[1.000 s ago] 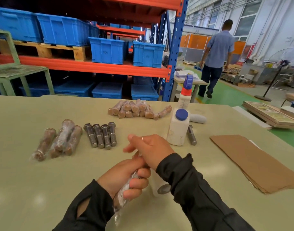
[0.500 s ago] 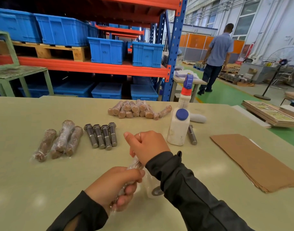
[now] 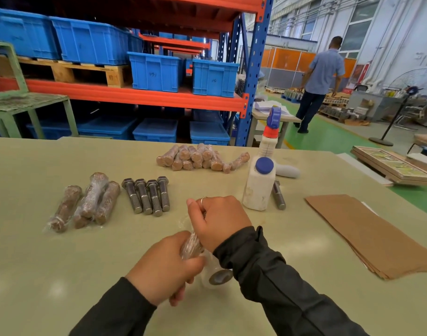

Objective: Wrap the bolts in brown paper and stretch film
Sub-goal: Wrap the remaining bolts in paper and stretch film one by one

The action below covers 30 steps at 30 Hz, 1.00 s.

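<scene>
The bolt being wrapped (image 3: 191, 246) sits low in the middle of the table (image 3: 25, 263), already in brown paper with clear stretch film (image 3: 184, 221) clinging around it. The left hand (image 3: 164, 267) curls round its lower end, and the right hand (image 3: 217, 219) is closed in a fist over its upper end, pinching the film there. Just beside the left hand and partly under the right sleeve lies the film roll (image 3: 217, 275), mostly hidden. Beyond the hands, four bare bolts (image 3: 147, 196) lie side by side, and to their left are three finished bundles (image 3: 86, 202) wrapped in paper and film. Farther back rests a heap of paper-wrapped bolts (image 3: 200, 158). Near the right hand stands a white bottle with a blue cap (image 3: 258, 183), with one more loose bolt (image 3: 279, 195) just behind it and a spray bottle (image 3: 270, 134) past that. A stack of brown paper sheets (image 3: 372, 234) lies well apart at the right. Blue crates (image 3: 156, 71) fill the shelving behind the table, and a person in a blue shirt (image 3: 321, 81) stands on the green floor in the distance.
</scene>
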Available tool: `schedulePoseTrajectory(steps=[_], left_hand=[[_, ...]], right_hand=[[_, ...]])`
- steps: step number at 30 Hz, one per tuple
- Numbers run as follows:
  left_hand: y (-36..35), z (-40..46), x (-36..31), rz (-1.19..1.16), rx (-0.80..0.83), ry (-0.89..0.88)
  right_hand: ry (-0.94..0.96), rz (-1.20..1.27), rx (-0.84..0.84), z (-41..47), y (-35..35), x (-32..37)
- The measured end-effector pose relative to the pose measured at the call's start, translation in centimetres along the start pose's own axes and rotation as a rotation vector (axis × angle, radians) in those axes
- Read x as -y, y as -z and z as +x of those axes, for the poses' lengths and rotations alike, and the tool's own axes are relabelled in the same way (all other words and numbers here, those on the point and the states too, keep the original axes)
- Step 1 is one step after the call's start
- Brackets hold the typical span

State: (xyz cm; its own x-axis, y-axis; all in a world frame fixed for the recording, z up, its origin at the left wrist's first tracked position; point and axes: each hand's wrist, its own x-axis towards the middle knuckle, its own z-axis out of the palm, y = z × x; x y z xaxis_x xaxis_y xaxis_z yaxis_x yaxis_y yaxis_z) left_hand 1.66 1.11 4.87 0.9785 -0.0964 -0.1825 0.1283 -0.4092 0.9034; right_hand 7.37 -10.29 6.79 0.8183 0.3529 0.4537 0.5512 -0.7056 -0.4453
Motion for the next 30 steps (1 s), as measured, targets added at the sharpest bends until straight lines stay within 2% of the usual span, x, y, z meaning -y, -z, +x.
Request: schedulePoseTrajectory(steps=[2, 3, 5, 9, 13, 16, 19, 20, 22, 24, 26, 30], left_hand=[[-0.8, 0.1, 0.3, 0.435, -0.201, -0.097], [-1.1, 0.1, 0.6, 0.568, -0.271, -0.146], [-1.2, 0.1, 0.9, 0.625, -0.337, -0.197], [0.3, 0.1, 1.1, 0.366, -0.250, -0.191], [0.3, -0.1, 1.1, 0.220, -0.207, -0.168], [0.8, 0.0, 1.2, 0.083, -0.208, -0.088], [2.0, 0.0, 1.1, -0.390, -0.172, 0.096], [2.7, 0.2, 1.0, -0.532, -0.200, 0.116], [4.8, 0.8, 0.9, -0.701, -0.307, 0.106], [7.3, 1.6, 0.4, -0.730, -0.421, 0.074], [9.7, 2.5, 0.3, -0.668, -0.554, 0.039], [13.6, 3.9, 1.4, -0.236, -0.828, 0.050]], right_hand=[[-0.102, -0.011, 0.031, 0.2, -0.4, 0.0], [-0.140, -0.010, 0.045, 0.3, -0.5, 0.1], [-0.157, 0.021, 0.070, 0.3, -0.7, 0.1], [-0.150, 0.155, 0.104, -0.2, -0.8, 0.2], [-0.120, 0.025, 0.006, -0.2, -1.1, 0.4], [-0.187, 0.085, 0.124, 0.2, -1.0, 1.2], [-0.282, 0.311, 0.142, 0.8, -0.9, 0.8], [-0.318, 0.283, 0.151, 0.8, -1.1, 0.3], [-0.365, 0.064, 0.266, 0.2, -1.7, -0.6], [-0.354, -0.064, 0.371, -0.9, -2.6, -1.2], [-0.356, -0.055, 0.393, -1.3, -3.0, -1.6], [-0.365, -0.064, 0.380, -1.2, -2.8, -2.1]])
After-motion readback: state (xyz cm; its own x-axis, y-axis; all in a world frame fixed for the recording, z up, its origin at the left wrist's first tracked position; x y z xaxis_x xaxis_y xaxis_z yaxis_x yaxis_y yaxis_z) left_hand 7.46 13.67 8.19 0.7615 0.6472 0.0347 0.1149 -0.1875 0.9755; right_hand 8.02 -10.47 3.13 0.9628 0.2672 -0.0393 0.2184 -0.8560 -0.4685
